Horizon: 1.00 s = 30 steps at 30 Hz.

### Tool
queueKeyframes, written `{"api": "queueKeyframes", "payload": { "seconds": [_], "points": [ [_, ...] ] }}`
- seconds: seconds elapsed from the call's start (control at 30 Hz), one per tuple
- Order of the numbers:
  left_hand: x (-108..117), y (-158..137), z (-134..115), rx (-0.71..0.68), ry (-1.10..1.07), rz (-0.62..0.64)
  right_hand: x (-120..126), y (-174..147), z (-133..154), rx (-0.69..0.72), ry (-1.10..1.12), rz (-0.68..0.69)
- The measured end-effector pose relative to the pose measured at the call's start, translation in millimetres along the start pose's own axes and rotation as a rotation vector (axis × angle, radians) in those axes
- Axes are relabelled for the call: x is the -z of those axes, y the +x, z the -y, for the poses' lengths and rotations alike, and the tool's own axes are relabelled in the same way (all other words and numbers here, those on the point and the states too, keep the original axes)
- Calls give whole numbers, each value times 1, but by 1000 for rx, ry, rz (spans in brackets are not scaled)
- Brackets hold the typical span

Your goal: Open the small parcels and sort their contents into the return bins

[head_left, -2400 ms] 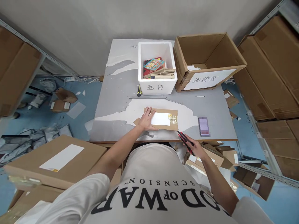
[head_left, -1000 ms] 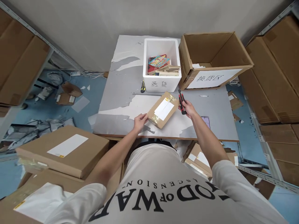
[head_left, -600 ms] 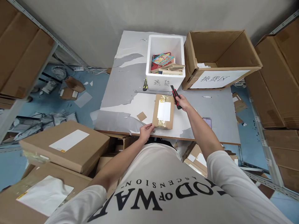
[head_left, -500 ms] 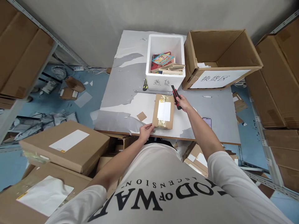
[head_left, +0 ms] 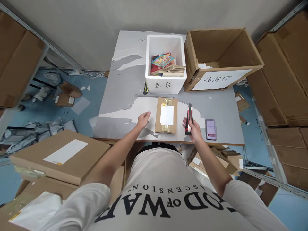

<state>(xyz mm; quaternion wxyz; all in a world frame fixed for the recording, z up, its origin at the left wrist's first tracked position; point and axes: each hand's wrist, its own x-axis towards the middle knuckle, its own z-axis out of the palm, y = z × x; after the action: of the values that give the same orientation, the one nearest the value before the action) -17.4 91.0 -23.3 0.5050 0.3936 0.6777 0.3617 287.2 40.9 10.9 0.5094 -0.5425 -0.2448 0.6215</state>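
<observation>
A taped cardboard box (head_left: pixel 159 125) with a white label lies flat near the table's front edge. To its left, my left hand (head_left: pixel 143 120) is held apart from it with the fingers loosely curled in; I see nothing in them. On the other side, my right hand (head_left: pixel 195 130) holds a black and red utility knife (head_left: pixel 189 120), its tip pointing away from me. The knife lies along the fingers, which are partly spread beneath it. Neither hand touches the box.
Books (head_left: pixel 173 69) lie in a white foam box (head_left: pixel 166 86) behind the parcel. Beside it stands a large open carton (head_left: pixel 197 80) with a paper sign. A second cutter (head_left: pixel 145 88) lies left of the foam box, a phone (head_left: pixel 211 129) at right. Big cartons (head_left: pixel 64 154) are stacked at left.
My left hand has let go of the box's corner and moved left. My right hand has drawn back toward me with the knife. The small cardboard square is no longer visible.
</observation>
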Motion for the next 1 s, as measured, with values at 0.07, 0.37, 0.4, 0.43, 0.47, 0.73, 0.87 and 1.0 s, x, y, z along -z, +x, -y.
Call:
{"api": "queueKeyframes", "payload": {
  "seconds": [0.07,0.37,0.4,0.43,0.47,0.73,0.87,1.0],
  "points": [
    [-3,36,-21,-109,-2,98,2,-35,-19,-107,127,-43],
    [-38,108,-59,-91,-31,347,-19,-76,-69,-277,437,-95],
    [-40,109,-57,-94,-42,344,-21,-73,-71,-264,444,-100],
    [-41,109,-55,-102,-60,343,-23,-70,-72,-254,444,-106],
    [-42,109,-53,-109,-82,341,-24,-67,-73,-245,439,-114],
    [-21,92,-50,-206,-94,184,-9,-49,-44,-143,288,-143],
    [2,60,-42,-231,-85,26,4,-17,-6,-125,169,-80],
    [13,17,-23,-119,-188,-95,6,28,32,-73,31,-8]
  ]
}}
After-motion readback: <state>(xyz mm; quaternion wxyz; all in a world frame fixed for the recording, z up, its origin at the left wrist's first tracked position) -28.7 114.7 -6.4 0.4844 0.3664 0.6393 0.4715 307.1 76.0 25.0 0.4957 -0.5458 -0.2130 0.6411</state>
